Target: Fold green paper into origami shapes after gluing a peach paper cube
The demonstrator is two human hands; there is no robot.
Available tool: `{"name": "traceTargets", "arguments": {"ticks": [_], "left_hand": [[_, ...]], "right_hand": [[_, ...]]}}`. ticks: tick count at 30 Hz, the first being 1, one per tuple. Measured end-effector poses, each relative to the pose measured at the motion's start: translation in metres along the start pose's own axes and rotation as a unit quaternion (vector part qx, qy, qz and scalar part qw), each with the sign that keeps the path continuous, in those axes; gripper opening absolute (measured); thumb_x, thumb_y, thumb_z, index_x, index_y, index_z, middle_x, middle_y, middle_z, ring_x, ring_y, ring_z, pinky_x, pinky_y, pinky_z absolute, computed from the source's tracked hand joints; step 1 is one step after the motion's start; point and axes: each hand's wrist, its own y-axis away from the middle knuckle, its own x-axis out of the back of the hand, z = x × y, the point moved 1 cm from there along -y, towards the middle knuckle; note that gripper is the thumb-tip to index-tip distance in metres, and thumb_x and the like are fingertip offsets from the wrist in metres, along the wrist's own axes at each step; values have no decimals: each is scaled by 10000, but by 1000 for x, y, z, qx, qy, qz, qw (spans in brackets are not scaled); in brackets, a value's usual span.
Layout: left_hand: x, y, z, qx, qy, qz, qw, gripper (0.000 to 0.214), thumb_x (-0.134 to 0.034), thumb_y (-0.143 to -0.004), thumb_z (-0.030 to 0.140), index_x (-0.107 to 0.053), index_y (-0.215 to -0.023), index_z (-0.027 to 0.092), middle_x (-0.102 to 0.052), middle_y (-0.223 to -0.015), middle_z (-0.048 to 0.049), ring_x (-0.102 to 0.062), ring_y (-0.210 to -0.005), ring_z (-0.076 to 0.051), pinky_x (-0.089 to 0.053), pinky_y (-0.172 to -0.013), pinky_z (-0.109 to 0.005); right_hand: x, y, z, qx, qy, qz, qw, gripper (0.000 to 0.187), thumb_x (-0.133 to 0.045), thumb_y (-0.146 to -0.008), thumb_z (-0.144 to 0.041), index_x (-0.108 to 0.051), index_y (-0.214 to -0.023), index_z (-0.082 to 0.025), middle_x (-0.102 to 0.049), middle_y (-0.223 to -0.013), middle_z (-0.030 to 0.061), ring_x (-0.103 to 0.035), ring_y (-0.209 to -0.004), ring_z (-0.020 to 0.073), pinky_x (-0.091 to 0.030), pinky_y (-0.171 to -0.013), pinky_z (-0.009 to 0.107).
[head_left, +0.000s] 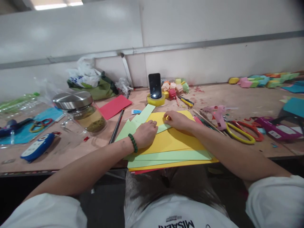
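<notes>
A light green paper strip [163, 128] spans the short gap between my two hands, above a stack of yellow paper sheets [175, 141]. My left hand [145, 134], with a green bead bracelet at the wrist, is closed on the strip's left part, its fingertips partly hidden. At the strip's right end, my right hand [177, 120] has its thumb and fingers curled together in a pinch. Other light green paper pieces [146, 114] lie beyond my left hand. One long green strip [171, 155] runs along the stack's near edge.
A lidded glass jar [89, 118] and red paper [116, 106] are on the left. A phone [155, 85] stands on a yellow tape roll [155, 100] ahead. At right are a pink glue gun [219, 116], scissors [241, 133] and a purple device [277, 129].
</notes>
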Motion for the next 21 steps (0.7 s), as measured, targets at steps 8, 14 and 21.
{"name": "traceTargets", "arguments": {"ticks": [8, 14, 21], "left_hand": [[-11, 8, -7, -69, 23, 65, 995, 354, -397, -869, 189, -612, -1131, 90, -593, -907, -140, -508, -813, -255, -457, -828, -422], [-8, 11, -2, -55, 31, 74, 995, 297, -458, -824, 229, -637, -1016, 91, -610, -900, -151, -516, -820, -271, -443, -802, -433], [-5, 14, -1, -57, 26, 74, 995, 373, -479, -813, 264, -627, -1118, 109, -613, -878, -129, -525, -807, -263, -421, -802, -423]], "right_hand": [[1, 1, 2, 4, -11, 1, 1000, 368, -576, -856, -304, -597, -1199, -173, -702, -1027, 84, -643, -873, 210, -453, -712, 289], [6, 5, 1, 56, -46, -43, 996, 852, -703, -724, -534, -425, -1428, -143, -470, -1454, 191, -476, -1298, 342, -412, -1036, 439], [6, 4, -3, 33, -23, -89, 995, 966, -733, -687, -521, -337, -1490, -158, -367, -1538, 191, -357, -1404, 363, -329, -1124, 476]]}}
